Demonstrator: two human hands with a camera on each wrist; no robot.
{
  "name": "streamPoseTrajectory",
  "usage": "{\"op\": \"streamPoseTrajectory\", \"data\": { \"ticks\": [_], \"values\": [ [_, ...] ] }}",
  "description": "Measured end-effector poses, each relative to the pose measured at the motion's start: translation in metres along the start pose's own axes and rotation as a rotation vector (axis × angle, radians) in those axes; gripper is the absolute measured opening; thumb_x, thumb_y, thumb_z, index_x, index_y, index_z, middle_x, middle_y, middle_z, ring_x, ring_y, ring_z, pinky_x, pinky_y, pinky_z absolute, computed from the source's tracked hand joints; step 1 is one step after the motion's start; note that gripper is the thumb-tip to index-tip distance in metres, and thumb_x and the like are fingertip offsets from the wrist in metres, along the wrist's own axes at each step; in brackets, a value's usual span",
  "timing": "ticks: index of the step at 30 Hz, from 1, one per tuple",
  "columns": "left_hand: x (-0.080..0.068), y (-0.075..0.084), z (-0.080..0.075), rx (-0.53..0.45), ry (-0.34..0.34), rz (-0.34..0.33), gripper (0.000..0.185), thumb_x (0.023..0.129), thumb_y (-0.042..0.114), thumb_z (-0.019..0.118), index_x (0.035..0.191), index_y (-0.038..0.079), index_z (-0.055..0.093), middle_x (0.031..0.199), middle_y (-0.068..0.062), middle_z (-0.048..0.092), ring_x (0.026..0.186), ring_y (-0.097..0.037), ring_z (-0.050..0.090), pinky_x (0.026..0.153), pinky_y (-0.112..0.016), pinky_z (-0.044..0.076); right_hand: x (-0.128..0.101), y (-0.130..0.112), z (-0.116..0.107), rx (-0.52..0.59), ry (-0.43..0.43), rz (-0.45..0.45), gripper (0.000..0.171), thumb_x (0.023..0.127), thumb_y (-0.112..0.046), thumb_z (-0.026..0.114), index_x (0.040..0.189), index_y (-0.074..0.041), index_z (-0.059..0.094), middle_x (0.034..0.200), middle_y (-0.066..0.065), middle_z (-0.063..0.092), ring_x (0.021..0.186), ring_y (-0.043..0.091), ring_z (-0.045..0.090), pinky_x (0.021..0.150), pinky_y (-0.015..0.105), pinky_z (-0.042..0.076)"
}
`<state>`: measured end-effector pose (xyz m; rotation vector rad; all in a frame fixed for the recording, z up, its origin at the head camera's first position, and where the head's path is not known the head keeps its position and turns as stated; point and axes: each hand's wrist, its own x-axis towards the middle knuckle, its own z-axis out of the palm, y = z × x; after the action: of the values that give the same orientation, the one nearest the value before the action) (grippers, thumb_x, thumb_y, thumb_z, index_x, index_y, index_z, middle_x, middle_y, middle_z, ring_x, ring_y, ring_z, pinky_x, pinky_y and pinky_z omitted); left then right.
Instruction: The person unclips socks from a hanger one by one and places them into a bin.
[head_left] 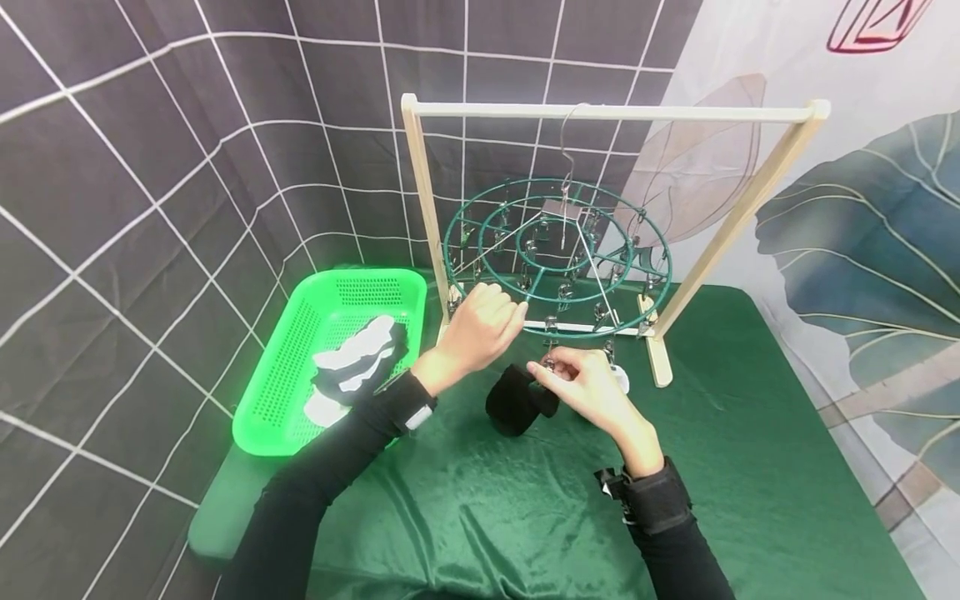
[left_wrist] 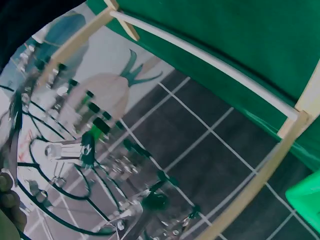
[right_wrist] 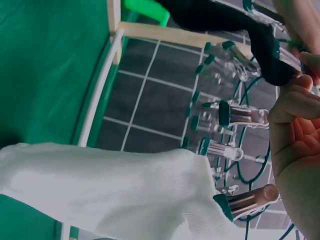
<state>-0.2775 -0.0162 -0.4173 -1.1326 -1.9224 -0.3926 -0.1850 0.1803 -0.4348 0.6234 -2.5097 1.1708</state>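
A black sock (head_left: 513, 402) hangs below the front rim of a round green clip hanger (head_left: 517, 296). My right hand (head_left: 588, 387) pinches a metal clip (head_left: 550, 364) at the sock's upper edge; in the right wrist view its fingertips touch the black sock (right_wrist: 272, 62). Beside it, my left hand (head_left: 483, 329) is curled at the rim, its fingers (left_wrist: 11, 202) around what looks like another clip, mostly hidden. Just right of my right hand, a white sock (right_wrist: 110, 185) hangs from a clip (right_wrist: 250, 200); the head view shows only a bit of it.
A bright green basket (head_left: 262, 400) on the left holds several white and dark socks (head_left: 360, 362). The hanger hooks onto a wooden stand (head_left: 705, 242) with a white top bar (head_left: 615, 112). Several unused clips (head_left: 566, 292) dangle from the rings. Green cloth (head_left: 450, 517) covers the table.
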Motion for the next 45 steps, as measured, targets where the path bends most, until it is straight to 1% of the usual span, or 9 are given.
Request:
{"op": "streamPoseTrajectory", "data": {
  "ticks": [13, 19, 24, 29, 32, 35, 40, 42, 45],
  "values": [
    [-0.009, -0.021, 0.003, -0.147, 0.024, -0.254, 0.036, 0.101, 0.008, 0.047, 0.066, 0.004, 0.057, 0.069, -0.008, 0.053, 0.075, -0.027, 0.049, 0.074, -0.039, 0.041, 0.013, -0.010, 0.011, -0.110, 0.047, -0.022, 0.051, 0.093, -0.026, 0.071, 0.058, -0.016, 0.036, 0.057, -0.013, 0.019, 0.049, 0.001, 0.014, 0.051, 0.020, 0.014],
    [-0.013, -0.009, 0.004, -0.259, 0.118, -0.425, 0.030, 0.103, 0.010, 0.041, 0.084, 0.000, 0.061, 0.094, -0.016, 0.061, 0.108, -0.034, 0.054, 0.105, -0.044, 0.041, 0.013, -0.011, 0.015, -0.098, 0.040, 0.037, 0.047, 0.093, -0.027, 0.071, 0.060, -0.016, 0.040, 0.056, -0.013, 0.022, 0.048, 0.002, 0.019, 0.051, 0.021, 0.016],
    [-0.025, 0.005, 0.011, -0.492, 0.233, -0.751, 0.038, 0.107, 0.020, 0.031, 0.134, 0.000, 0.049, 0.151, -0.018, 0.039, 0.148, -0.033, 0.027, 0.125, -0.048, 0.021, 0.015, -0.010, 0.020, -0.098, 0.064, 0.011, 0.043, 0.093, -0.024, 0.071, 0.061, -0.015, 0.043, 0.057, -0.011, 0.025, 0.049, 0.002, 0.022, 0.053, 0.021, 0.020],
    [-0.036, 0.026, 0.019, -0.841, 0.362, -1.179, 0.052, 0.111, 0.029, 0.024, 0.157, 0.007, 0.019, 0.166, -0.016, 0.015, 0.157, -0.029, 0.014, 0.128, -0.048, 0.016, 0.015, -0.007, 0.022, -0.122, 0.126, -0.017, 0.042, 0.091, -0.022, 0.072, 0.061, -0.015, 0.044, 0.059, -0.010, 0.026, 0.051, 0.003, 0.022, 0.053, 0.021, 0.020],
    [-0.045, 0.040, 0.024, -1.005, 0.345, -1.350, 0.051, 0.112, 0.029, 0.024, 0.155, 0.002, 0.021, 0.152, -0.023, 0.038, 0.144, -0.033, 0.039, 0.123, -0.050, 0.026, 0.016, -0.006, 0.023, -0.133, 0.154, -0.027, 0.042, 0.091, -0.021, 0.072, 0.061, -0.014, 0.043, 0.058, -0.009, 0.028, 0.051, 0.003, 0.023, 0.053, 0.021, 0.020],
    [-0.055, 0.053, 0.026, -1.121, 0.186, -1.474, 0.049, 0.112, 0.030, 0.024, 0.147, -0.001, 0.034, 0.125, -0.025, 0.060, 0.109, -0.024, 0.063, 0.109, -0.044, 0.044, 0.016, -0.004, 0.025, -0.142, 0.185, -0.046, 0.042, 0.090, -0.020, 0.074, 0.061, -0.014, 0.044, 0.056, -0.009, 0.029, 0.049, 0.001, 0.023, 0.052, 0.021, 0.020],
    [-0.068, 0.061, 0.026, -1.176, -0.061, -1.481, 0.052, 0.110, 0.033, 0.032, 0.117, -0.007, 0.064, 0.091, -0.012, 0.074, 0.077, -0.005, 0.060, 0.083, -0.026, 0.050, 0.015, 0.001, 0.029, -0.152, 0.235, -0.078, 0.043, 0.087, -0.018, 0.077, 0.060, -0.013, 0.043, 0.055, -0.010, 0.028, 0.049, 0.000, 0.022, 0.051, 0.020, 0.019],
    [-0.071, 0.061, 0.025, -1.141, -0.081, -1.463, 0.050, 0.109, 0.034, 0.038, 0.093, -0.003, 0.069, 0.080, 0.000, 0.069, 0.073, -0.004, 0.057, 0.074, -0.023, 0.048, 0.014, 0.002, 0.031, -0.155, 0.243, -0.084, 0.043, 0.085, -0.017, 0.077, 0.060, -0.013, 0.043, 0.055, -0.011, 0.028, 0.049, 0.000, 0.022, 0.051, 0.019, 0.019],
    [-0.075, 0.062, 0.023, -1.091, -0.056, -1.444, 0.050, 0.106, 0.033, 0.046, 0.062, 0.011, 0.054, 0.062, 0.009, 0.048, 0.060, -0.006, 0.045, 0.060, -0.022, 0.038, 0.012, 0.004, 0.033, -0.157, 0.243, -0.083, 0.042, 0.084, -0.016, 0.078, 0.060, -0.012, 0.043, 0.055, -0.012, 0.028, 0.048, -0.001, 0.022, 0.050, 0.018, 0.018]
  ]
}}
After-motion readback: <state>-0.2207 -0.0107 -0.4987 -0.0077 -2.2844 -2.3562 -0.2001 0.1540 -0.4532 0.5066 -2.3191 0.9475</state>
